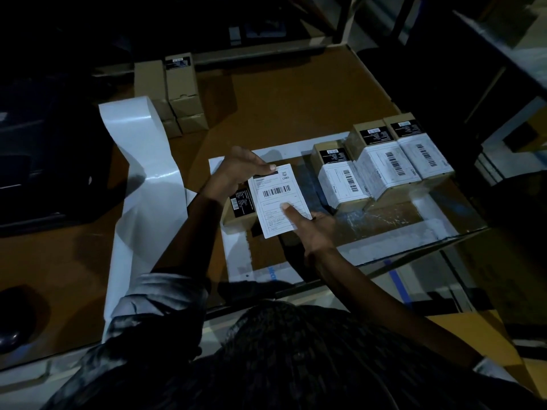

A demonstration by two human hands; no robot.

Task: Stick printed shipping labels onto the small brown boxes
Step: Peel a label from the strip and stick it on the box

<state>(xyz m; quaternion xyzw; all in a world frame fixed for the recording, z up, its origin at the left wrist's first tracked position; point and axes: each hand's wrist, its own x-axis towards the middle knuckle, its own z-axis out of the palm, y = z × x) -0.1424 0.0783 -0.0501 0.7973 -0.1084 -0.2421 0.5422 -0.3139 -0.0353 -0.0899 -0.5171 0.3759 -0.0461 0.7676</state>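
Bare brown tabletop [296,93] lies open in the far centre, between the unlabelled brown boxes [177,93] at far left and the three labelled boxes [381,164] at right. The labelled boxes stand touching in a row and block the right side of the flattened carton sheet [393,214]. Near of them, the sheet's taped surface is free. A white liner strip [142,161] runs near to far along the left and rises in a curl at its far end. A dark machine [53,161] fills the left edge. Both hands [236,170] and the label [278,199] occupy the centre, over one box [241,208].
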